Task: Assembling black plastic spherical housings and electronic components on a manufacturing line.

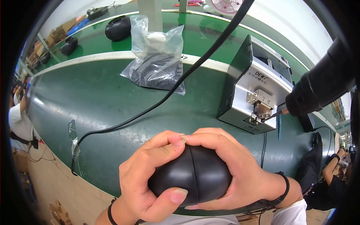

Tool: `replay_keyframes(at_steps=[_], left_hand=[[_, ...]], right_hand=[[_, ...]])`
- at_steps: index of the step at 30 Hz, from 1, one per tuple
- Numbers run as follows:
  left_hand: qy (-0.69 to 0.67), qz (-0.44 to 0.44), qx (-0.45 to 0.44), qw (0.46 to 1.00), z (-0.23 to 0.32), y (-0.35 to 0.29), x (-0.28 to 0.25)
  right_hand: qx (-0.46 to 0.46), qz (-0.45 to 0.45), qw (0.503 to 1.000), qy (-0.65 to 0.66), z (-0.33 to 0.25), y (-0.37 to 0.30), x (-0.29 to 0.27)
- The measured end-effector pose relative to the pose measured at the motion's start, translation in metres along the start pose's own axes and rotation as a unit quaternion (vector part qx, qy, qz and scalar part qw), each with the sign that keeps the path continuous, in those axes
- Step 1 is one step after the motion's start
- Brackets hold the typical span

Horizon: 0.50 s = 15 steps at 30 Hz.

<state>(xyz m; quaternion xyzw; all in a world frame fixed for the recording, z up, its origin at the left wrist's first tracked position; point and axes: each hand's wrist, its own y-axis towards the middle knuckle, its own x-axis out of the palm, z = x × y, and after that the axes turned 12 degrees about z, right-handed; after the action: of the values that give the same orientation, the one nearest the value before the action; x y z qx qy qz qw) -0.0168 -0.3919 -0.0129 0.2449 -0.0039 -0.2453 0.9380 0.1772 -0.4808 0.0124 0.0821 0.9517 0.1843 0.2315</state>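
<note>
Between my two hands I hold a smooth black rounded plastic housing point(176, 174), with a seam running across its middle. My left hand point(144, 172) wraps its left half, thumb lying on the near top. Around the right half curls my right hand point(240, 167), its thumb low at the near side. The fingertips of both hands meet at the far end of the seam. The underside of the housing is hidden. To the upper right hangs a black electric screwdriver point(318, 82), its bit pointing at a silver screw feeder point(247, 90).
A clear bag point(157, 71) of small dark parts lies at the far side of the green table point(105, 101). A black cable point(150, 108) crosses the table. Similar black housings point(118, 28) rest on the belt beyond. A black mesh bag point(311, 161) is at the right; co-workers sit at both sides.
</note>
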Motion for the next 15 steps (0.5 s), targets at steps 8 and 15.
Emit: replay_keyframes(at_steps=[8, 15], left_hand=[[-0.002, -0.011, 0.024, 1.000, -0.004, 0.000, -0.005], [-0.046, -0.023, 0.044, 0.998, -0.018, 0.006, -0.009]], right_hand=[[0.020, 0.029, 0.999, -0.023, -0.009, -0.005, 0.008], [0.027, 0.034, 0.997, -0.057, -0.015, -0.003, 0.013]])
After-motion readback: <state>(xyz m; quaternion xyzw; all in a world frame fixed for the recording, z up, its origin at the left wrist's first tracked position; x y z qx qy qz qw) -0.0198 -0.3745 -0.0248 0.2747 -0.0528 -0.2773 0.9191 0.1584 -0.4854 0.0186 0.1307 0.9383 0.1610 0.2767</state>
